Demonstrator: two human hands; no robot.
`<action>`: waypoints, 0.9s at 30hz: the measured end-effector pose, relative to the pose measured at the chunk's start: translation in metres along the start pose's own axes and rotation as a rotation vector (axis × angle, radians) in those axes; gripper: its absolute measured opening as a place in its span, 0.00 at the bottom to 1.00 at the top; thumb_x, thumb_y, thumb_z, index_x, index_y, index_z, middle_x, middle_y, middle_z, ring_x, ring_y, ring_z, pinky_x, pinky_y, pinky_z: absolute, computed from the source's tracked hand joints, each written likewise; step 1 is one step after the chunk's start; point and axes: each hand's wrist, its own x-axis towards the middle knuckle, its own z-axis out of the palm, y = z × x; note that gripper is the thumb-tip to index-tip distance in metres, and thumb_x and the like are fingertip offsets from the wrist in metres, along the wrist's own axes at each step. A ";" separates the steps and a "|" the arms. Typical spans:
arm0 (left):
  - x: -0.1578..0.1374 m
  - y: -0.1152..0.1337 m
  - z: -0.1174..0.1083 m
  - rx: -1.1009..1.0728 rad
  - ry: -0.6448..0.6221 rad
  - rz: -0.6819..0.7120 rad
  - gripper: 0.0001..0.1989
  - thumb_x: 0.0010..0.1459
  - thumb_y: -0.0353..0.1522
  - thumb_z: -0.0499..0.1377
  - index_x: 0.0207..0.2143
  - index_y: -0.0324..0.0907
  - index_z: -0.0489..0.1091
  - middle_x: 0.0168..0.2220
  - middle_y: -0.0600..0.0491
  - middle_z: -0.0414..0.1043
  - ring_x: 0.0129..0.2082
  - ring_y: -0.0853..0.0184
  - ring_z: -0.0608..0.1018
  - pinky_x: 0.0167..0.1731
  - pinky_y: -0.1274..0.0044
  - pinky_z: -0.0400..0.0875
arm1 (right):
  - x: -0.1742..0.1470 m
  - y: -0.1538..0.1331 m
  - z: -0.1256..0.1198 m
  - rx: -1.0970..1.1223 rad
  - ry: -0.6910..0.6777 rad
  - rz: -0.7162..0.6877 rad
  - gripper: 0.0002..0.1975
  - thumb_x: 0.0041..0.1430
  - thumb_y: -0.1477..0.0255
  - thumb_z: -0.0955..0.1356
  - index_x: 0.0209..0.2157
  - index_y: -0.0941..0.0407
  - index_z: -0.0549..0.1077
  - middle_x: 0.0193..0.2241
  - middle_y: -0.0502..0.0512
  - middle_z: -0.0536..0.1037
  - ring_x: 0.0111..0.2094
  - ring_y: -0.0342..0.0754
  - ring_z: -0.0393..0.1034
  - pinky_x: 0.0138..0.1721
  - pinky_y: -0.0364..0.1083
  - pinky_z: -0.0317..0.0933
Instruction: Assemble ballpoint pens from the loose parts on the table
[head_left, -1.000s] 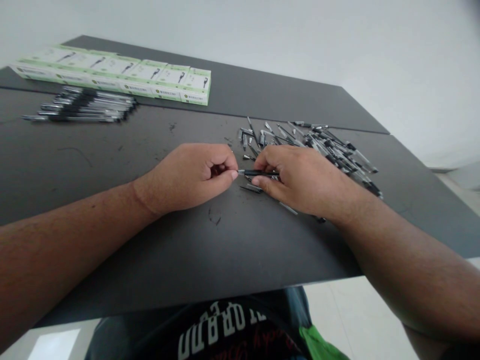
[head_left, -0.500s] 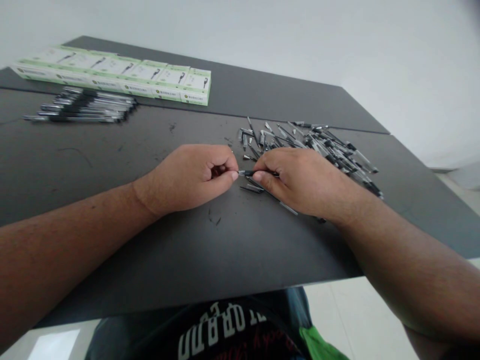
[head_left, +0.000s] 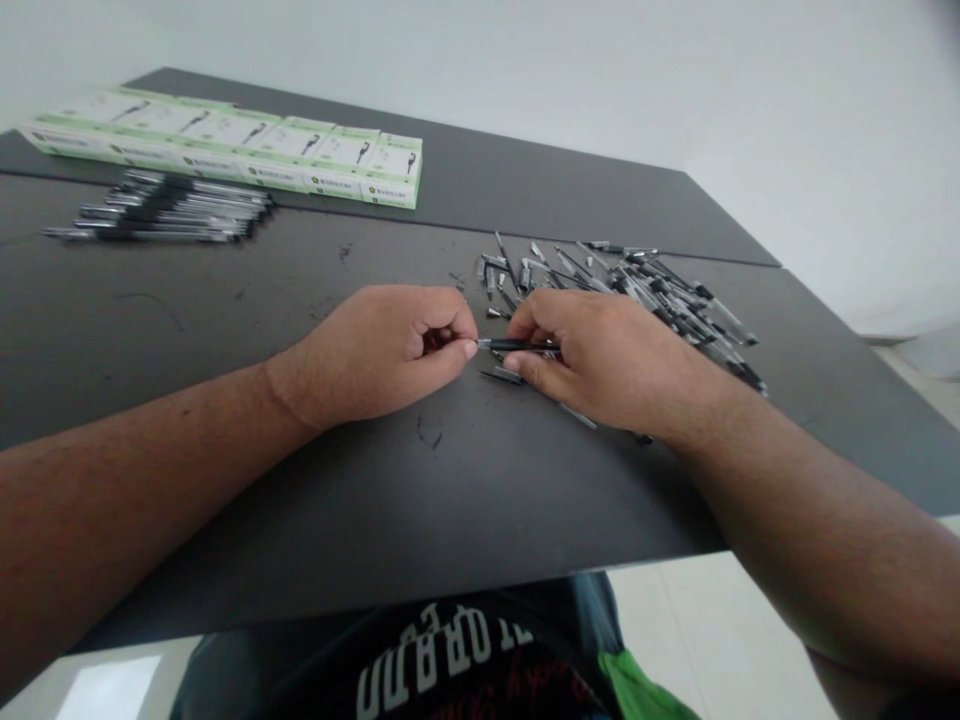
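A pen with a black grip lies level between my two hands. My left hand pinches its clear tip end between thumb and forefinger. My right hand is curled around the other end; its thumb sits below the black grip and its forefinger above, with a slight gap showing, and the rear of the pen is hidden in the palm. Under and beyond the right hand spreads a loose pile of pens and pen parts. Clear and black caps lie just below the held pen.
At the left, a row of finished-looking black and clear pens lies side by side. Behind them stand several green and white boxes in a line. The dark grey table has a seam across it and small dark scraps on top.
My right thumb and forefinger have parted a little and slid along, so more of the pen's black grip shows. The left hand keeps its pinch in the same place.
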 end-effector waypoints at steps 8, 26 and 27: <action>0.000 -0.001 0.000 -0.006 0.006 0.017 0.09 0.68 0.39 0.60 0.38 0.48 0.78 0.31 0.56 0.81 0.31 0.64 0.80 0.38 0.72 0.71 | 0.000 -0.001 0.000 0.008 -0.023 -0.016 0.12 0.79 0.66 0.71 0.52 0.54 0.87 0.47 0.59 0.92 0.49 0.59 0.85 0.50 0.52 0.69; 0.000 -0.001 0.000 -0.006 0.011 0.013 0.09 0.68 0.40 0.59 0.38 0.48 0.78 0.31 0.56 0.82 0.32 0.64 0.81 0.38 0.72 0.71 | 0.000 -0.002 -0.003 -0.049 -0.021 0.004 0.09 0.77 0.67 0.72 0.50 0.53 0.86 0.45 0.58 0.91 0.46 0.58 0.84 0.49 0.53 0.70; 0.000 0.000 0.000 -0.005 0.009 0.010 0.09 0.68 0.40 0.59 0.38 0.48 0.78 0.31 0.56 0.81 0.32 0.64 0.81 0.38 0.72 0.71 | 0.000 -0.002 -0.003 -0.044 -0.034 -0.001 0.11 0.79 0.67 0.70 0.49 0.54 0.87 0.45 0.59 0.91 0.47 0.59 0.84 0.50 0.53 0.70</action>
